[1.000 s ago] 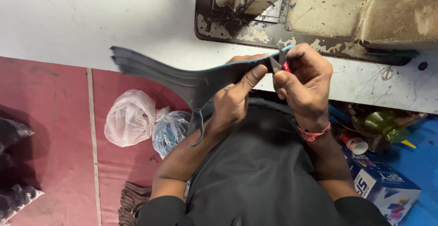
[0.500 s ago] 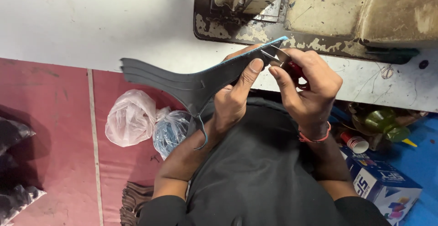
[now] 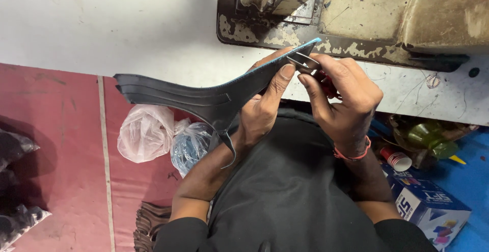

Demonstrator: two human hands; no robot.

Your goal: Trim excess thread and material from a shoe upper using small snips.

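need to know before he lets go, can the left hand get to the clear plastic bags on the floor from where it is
Probably yes, once freed. The left hand is gripping the dark shoe piece, so it is occupied now. The plastic bags lie just beside and below that forearm, with nothing visible between them.

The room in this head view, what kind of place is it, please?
Probably a small stitching workshop: a worn sewing machine on a white table, and hands trimming a dark shoe-upper piece with thread snips.

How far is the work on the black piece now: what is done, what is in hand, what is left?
Done: the black piece is off the sewing machine, held over the lap. In hand: the left hand pinches its blue-edged tip while the right hand puts small metal snips there. Left: whether any thread remains is too small to tell.
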